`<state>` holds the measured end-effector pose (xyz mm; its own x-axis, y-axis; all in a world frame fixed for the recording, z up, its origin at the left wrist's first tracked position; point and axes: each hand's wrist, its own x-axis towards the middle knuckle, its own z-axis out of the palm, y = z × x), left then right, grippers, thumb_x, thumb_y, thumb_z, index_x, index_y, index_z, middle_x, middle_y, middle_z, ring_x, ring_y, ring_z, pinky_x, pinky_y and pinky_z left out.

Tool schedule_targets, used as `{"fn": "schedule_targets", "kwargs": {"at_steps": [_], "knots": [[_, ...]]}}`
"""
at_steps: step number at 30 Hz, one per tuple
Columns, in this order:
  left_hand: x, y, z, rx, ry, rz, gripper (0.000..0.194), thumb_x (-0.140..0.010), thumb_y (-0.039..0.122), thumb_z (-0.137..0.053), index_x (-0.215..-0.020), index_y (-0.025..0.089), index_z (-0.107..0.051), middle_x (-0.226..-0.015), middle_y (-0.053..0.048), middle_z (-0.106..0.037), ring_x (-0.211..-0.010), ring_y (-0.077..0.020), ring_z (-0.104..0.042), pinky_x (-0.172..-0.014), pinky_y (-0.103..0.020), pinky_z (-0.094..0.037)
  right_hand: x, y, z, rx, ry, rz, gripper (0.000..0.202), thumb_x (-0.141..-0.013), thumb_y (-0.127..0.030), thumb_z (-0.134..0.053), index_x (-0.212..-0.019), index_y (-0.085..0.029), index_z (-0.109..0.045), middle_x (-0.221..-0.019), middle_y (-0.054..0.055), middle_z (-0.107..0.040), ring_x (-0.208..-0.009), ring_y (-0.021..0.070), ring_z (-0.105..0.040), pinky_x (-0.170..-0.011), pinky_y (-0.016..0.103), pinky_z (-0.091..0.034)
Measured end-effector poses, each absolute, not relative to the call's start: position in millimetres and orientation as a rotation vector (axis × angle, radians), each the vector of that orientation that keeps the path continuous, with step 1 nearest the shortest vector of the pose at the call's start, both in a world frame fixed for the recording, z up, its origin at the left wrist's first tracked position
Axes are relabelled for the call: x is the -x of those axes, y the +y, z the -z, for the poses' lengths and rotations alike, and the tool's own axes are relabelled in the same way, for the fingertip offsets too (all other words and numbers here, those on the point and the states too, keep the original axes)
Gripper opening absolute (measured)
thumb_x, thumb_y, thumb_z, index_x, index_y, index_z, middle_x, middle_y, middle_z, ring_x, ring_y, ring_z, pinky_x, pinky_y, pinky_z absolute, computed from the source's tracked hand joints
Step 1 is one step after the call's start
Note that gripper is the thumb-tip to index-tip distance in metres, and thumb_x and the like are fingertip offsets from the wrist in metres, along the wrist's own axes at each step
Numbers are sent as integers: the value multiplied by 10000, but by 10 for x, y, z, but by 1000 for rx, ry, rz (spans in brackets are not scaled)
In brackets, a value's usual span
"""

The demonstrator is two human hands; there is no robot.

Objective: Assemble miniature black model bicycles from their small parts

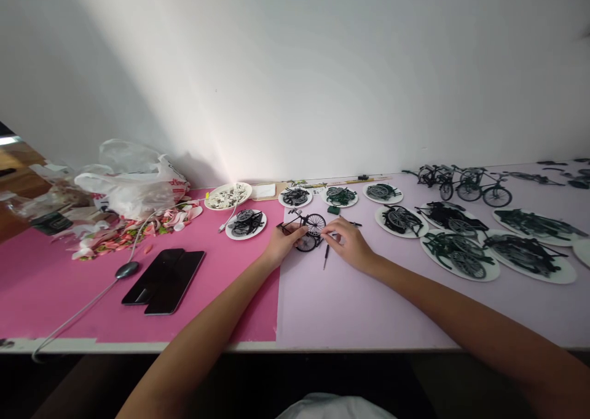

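Observation:
A small black model bicycle (316,223) is between my two hands, just above the lilac part of the table. My left hand (282,242) is closed on its frame from the left, thumb on top. From the right, my right hand (348,242) reaches to a wheel with thumb and index finger pinched together; whether a small part sits in that pinch is too small to tell. Below the right fingers a thin dark screwdriver (326,257) lies on the table. A small green piece (334,210) lies behind the bicycle.
Plates of dark bicycle parts (246,224) stand behind and to the right (461,254). Assembled model bicycles (474,185) stand back right. On the left lie two dark phones (163,282), a cable with a black round piece (127,270), pink scraps (138,230) and a white plastic bag (133,185).

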<state>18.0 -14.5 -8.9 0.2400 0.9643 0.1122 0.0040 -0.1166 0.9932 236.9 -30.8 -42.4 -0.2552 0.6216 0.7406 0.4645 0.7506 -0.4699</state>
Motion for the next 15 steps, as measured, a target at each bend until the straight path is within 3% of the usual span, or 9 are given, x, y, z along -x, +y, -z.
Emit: {"fn": "schedule_targets", "kwargs": {"at_steps": [8, 15], "knots": [[-189, -153, 97, -1442, 980, -1081, 403, -726, 519, -833, -684, 165, -646, -598, 1, -594, -575, -135, -519, -584, -282, -405, -2335, -348, 392, 812, -1989, -113, 118, -998, -268, -607, -1003, -267, -726, -897, 71, -722, -886, 248, -656, -775, 415, -583], [-178, -158, 77, -1530, 975, -1040, 393, -767, 521, -790, -684, 161, -655, -580, 11, -561, -573, -125, -487, -585, -272, -378, -2336, -332, 424, 784, -2021, -55, 117, -997, -239, -607, -1022, -254, -720, -911, 72, -710, -884, 237, -655, -774, 396, -576]]}}
